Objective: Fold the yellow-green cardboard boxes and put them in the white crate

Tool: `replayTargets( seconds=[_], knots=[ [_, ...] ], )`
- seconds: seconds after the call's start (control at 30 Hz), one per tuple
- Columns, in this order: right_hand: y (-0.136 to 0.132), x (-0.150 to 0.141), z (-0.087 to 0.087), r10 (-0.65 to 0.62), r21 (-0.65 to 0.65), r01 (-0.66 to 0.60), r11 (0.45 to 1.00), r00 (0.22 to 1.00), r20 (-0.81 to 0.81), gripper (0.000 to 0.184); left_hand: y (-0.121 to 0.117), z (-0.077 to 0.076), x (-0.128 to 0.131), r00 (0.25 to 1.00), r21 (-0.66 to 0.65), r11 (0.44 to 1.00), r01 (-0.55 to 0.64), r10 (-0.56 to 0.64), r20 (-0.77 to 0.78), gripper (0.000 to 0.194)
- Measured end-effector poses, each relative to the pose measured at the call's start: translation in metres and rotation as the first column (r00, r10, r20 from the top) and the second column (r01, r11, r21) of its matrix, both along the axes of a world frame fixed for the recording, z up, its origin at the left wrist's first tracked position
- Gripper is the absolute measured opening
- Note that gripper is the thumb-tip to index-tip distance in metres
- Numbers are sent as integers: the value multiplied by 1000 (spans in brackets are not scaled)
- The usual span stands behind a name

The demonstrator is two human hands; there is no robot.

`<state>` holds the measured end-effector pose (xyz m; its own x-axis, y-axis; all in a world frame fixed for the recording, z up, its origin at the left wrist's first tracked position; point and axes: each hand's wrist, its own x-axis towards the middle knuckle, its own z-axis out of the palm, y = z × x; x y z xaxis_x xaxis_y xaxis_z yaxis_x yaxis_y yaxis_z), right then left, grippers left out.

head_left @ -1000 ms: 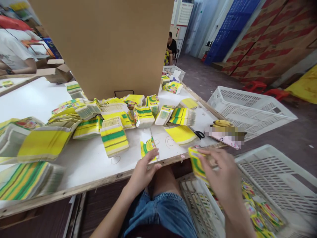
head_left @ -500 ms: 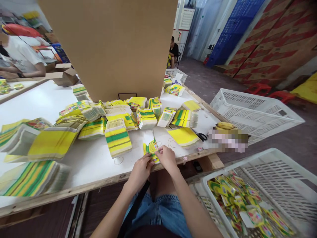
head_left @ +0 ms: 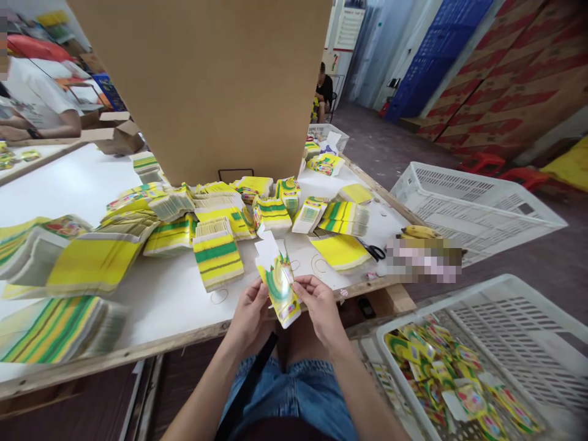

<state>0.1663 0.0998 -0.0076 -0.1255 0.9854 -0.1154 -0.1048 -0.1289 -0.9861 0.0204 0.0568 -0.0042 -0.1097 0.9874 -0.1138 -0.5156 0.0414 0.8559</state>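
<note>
yellow-green packet [head_left: 281, 291] | glossy, white piece at far end | tilted, over table edge [head_left: 184, 340]

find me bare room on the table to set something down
White tabletop lies bare between the lower-left striped stack and the green-banded stack, and between the open carton and the yellow stacks. It's crowded below the tall cardboard.

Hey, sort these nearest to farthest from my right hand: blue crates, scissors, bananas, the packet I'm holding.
From your right hand, in the head view:
1. Packet: in its fingers.
2. Scissors: right, on the table.
3. Bananas: farther right, past the scissors.
4. Blue crates: far back, upper right.
</note>
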Motion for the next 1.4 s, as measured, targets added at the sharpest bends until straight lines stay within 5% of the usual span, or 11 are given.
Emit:
replayTargets(
  seconds=[0.13, 0.33, 0.5, 0.63, 0.83, 1.03, 1.23, 1.4],
  knots=[
    [-16, 1, 3, 29, -66, -36, 997, 993, -114, 38, -5, 6, 12, 984, 11, 993, 114, -114, 135, 43],
    [-26, 10, 8, 74, -124, -96, 988, 983, -168, 36, -6, -2, 21, 993, -9, 997, 83, -82, 81, 36],
    [-32, 11, -1, 8, -57, -12, 998, 998, -59, 32, -4, -8, 26, 996, -46, 999, 2, -6, -94, 29],
    [-35, 14, 0, -35, 81, 26, 996, 993, 114, 24, -8, -2, 25, 990, 7, 999, -35, 35, -136, 53],
    [-29, 27, 17, 160, 176, -176, 969, 982, 99, 54, -19, 8, 15, 972, 53, 983, 175, -164, -168, 62],
    [-22, 42, 30, 326, 162, -343, 925, 938, 119, 35, -23, 11, 14, 958, 31, 963, 267, -262, -120, 43],
    [-20, 49, 37, 286, 243, -396, 886, 877, 386, 16, -28, 11, 17, 935, 40, 945, 325, -314, -168, 36],
    [-19, 47, 36, 220, 292, -351, 890, 889, 401, 15, -30, 16, 16, 934, 32, 941, 337, -330, -136, 72]
  ],
)
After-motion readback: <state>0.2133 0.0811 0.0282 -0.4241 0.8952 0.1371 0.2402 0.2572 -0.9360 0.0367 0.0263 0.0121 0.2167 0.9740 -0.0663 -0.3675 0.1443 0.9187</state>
